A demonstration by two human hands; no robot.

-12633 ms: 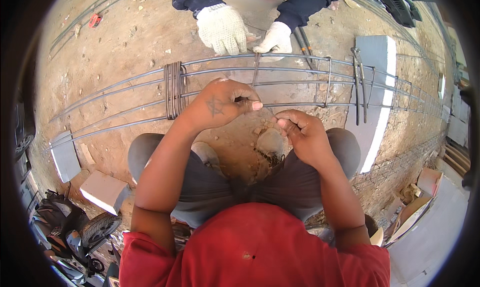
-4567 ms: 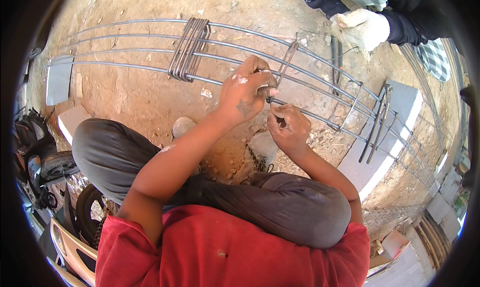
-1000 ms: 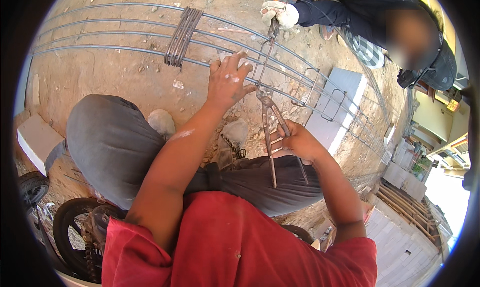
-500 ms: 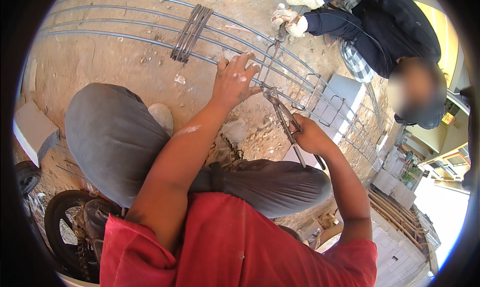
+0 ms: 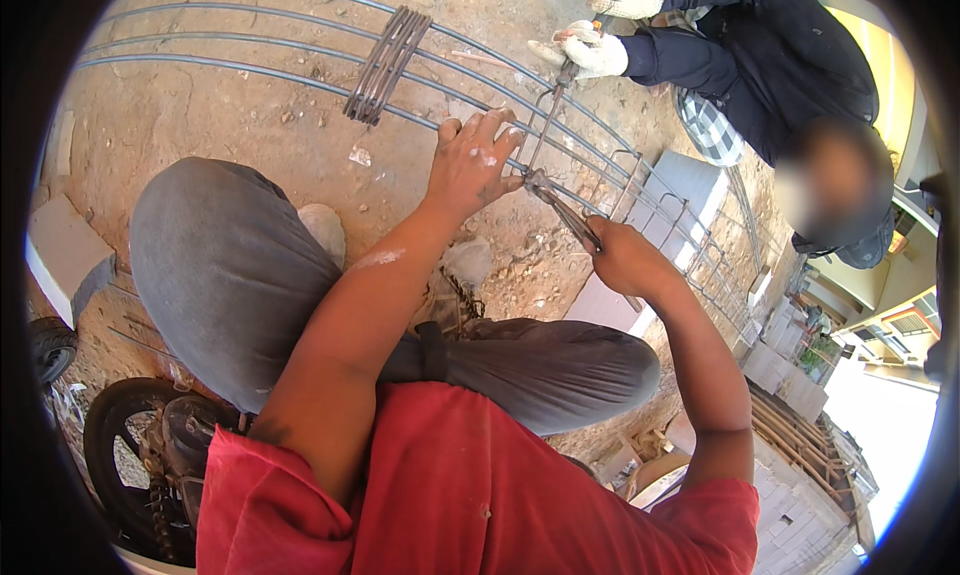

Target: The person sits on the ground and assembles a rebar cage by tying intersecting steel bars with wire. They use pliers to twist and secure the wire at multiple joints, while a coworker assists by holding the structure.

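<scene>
My right hand (image 5: 632, 262) is closed round the handles of dark metal pincers (image 5: 565, 213). Their jaws bite at the corner where a square stirrup (image 5: 546, 125) meets the nearest rebar (image 5: 410, 117); any tie wire there is too small to make out. Just left of that joint, my left hand (image 5: 472, 163) grips the nearest rebar, fingers bent over it and thumb toward the pincer jaws. Across the bars, a co-worker's gloved hand (image 5: 590, 51) works with a tool (image 5: 567, 73) at the stirrup's far corner.
Several stacked stirrups (image 5: 388, 65) hang on the long bars to the left. More spaced stirrups (image 5: 628, 180) follow on the right, above a pale block (image 5: 690, 180). The co-worker (image 5: 800, 55) crouches opposite. Behind my left knee are a grey slab (image 5: 68, 250) and a black wheel (image 5: 120, 440).
The pincer handles, spread apart before, are now squeezed together, and my right hand has shifted slightly up. My left hand stays in place. The co-worker's gloved hands have moved a little.
</scene>
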